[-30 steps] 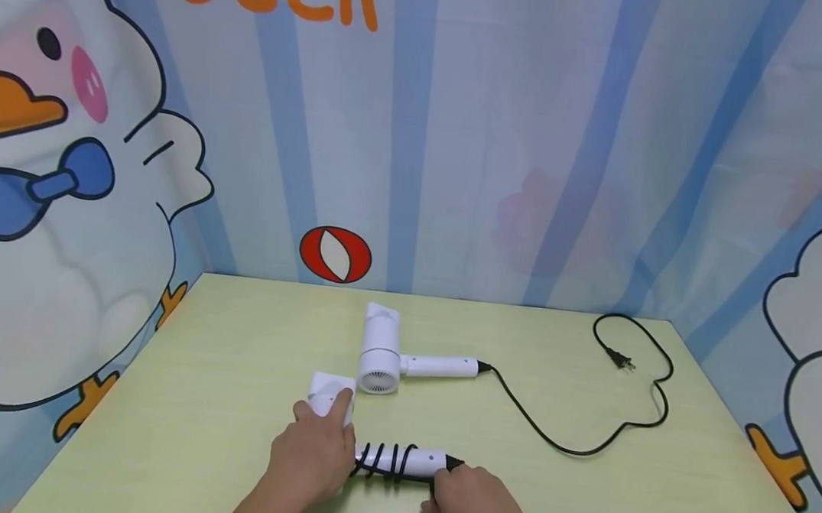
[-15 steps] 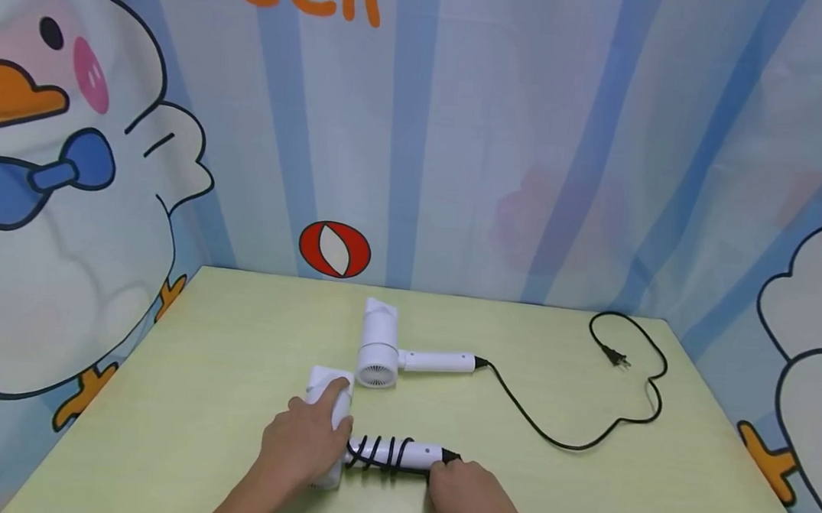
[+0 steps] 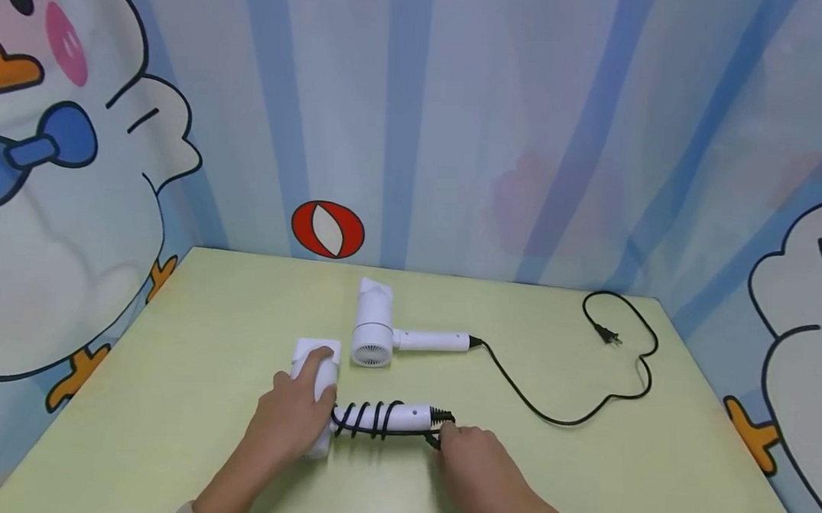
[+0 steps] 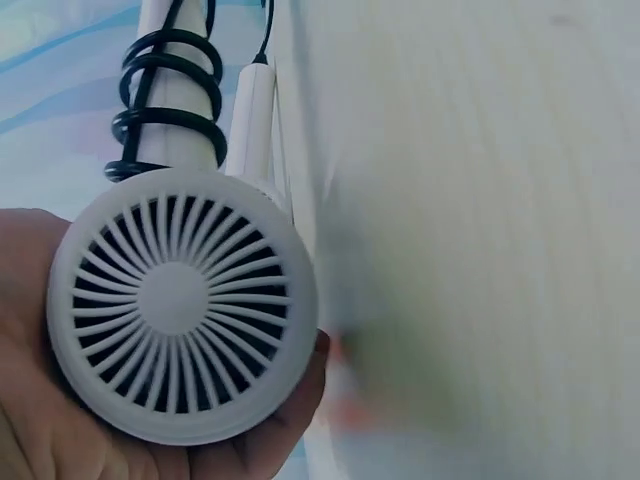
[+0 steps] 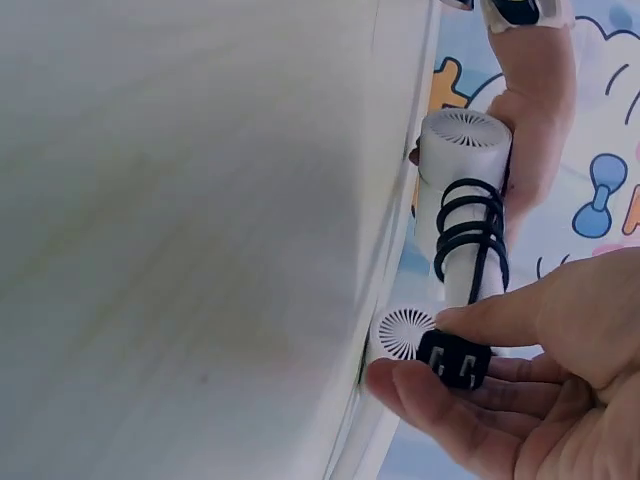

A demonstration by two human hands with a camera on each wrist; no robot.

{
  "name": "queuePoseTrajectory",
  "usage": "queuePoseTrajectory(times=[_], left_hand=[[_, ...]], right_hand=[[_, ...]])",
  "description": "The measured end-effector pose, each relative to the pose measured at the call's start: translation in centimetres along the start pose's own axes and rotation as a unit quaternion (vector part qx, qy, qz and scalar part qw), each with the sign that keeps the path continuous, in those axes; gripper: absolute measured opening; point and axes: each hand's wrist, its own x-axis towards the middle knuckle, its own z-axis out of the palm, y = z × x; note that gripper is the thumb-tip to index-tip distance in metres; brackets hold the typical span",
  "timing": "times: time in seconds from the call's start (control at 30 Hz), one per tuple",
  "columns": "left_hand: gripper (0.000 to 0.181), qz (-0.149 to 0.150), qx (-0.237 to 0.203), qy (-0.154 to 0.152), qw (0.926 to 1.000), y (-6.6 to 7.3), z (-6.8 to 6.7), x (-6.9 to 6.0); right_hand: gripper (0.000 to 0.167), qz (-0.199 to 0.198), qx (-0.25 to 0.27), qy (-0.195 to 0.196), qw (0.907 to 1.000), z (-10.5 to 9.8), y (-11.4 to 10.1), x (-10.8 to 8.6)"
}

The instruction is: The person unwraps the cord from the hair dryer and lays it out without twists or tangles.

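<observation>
In the head view, a white hair dryer (image 3: 409, 417) lies near the front of the table, its black cord (image 3: 364, 420) coiled several times round the handle. My left hand (image 3: 285, 418) grips its barrel from the left; the left wrist view shows the round slotted air inlet (image 4: 172, 300) against the palm. At the handle's end, my right hand (image 3: 480, 468) pinches the cord's black plug (image 5: 455, 360) between thumb and fingers, prongs facing the right wrist camera. Behind lies a second white hair dryer (image 3: 373, 324), touched by neither hand.
The second dryer's black cord (image 3: 561, 422) runs loosely to the right and ends in a two-pronged plug (image 3: 607, 335). Around the pale yellow table (image 3: 136, 397) hangs a blue striped curtain (image 3: 457, 136) with cartoon ducks.
The head view has tilted down, so everything sits higher in it. My right hand has drawn slightly away from the handle's end, uncovering the cord there. The left hand keeps its grip on the barrel.
</observation>
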Motion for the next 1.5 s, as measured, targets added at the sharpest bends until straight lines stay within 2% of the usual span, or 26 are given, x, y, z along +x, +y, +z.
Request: queuePoseTrajectory(times=[0.07,0.2,0.33,0.47,0.6,0.7,0.8,0.9,1.03,1.2,1.37,1.5], left_hand=[[0.054,-0.002,-0.007,0.003,1.0,-0.1,-0.2,0.1],[0.054,-0.004,-0.012,0.005,0.9999,-0.4,-0.6,0.2],[0.054,-0.003,-0.006,0.001,1.0,-0.7,-1.4,0.2],[0.054,0.004,0.0,-0.013,0.9999,-0.9,-2.2,0.2],[0.054,0.009,0.005,-0.03,0.9995,-1.0,-2.4,0.1],[0.054,0.013,0.008,-0.037,0.9992,-0.7,-2.5,0.0],[0.055,0.017,0.015,-0.038,0.999,-0.4,-2.6,-0.2],[0.056,0.021,0.022,-0.037,0.9988,0.0,-2.7,-0.3],[0.056,0.028,0.034,-0.037,0.9983,0.4,-2.6,-0.5],[0.055,0.028,0.035,-0.026,0.9987,0.8,-2.6,-0.6],[0.054,0.031,0.032,-0.015,0.9989,1.0,-2.8,-0.6],[0.055,0.027,0.034,-0.014,0.999,1.0,-3.1,-0.4]], right_hand=[[0.028,0.006,0.008,0.018,0.9998,-0.2,0.2,0.1],[0.024,0.034,0.034,0.026,0.9985,-0.9,0.9,0.1],[0.019,0.036,0.023,0.038,0.9984,-1.7,2.0,0.4],[0.011,0.003,-0.008,0.056,0.9984,-2.5,3.1,0.8],[0.022,-0.04,-0.065,0.061,0.9952,-2.6,4.0,1.2],[0.024,-0.06,-0.118,0.058,0.9895,-2.5,4.2,1.6],[0.017,-0.077,-0.158,0.069,0.982,-2.4,4.3,2.1],[0.014,-0.09,-0.187,0.082,0.9748,-2.4,4.3,2.4],[0.012,-0.097,-0.215,0.073,0.9692,-2.3,4.2,2.8],[0.019,-0.099,-0.213,0.072,0.9693,-2.3,4.4,3.2],[0.018,-0.103,-0.164,0.103,0.9757,-2.3,4.7,3.4],[0.028,-0.102,-0.132,0.114,0.9793,-2.6,4.9,3.6]])
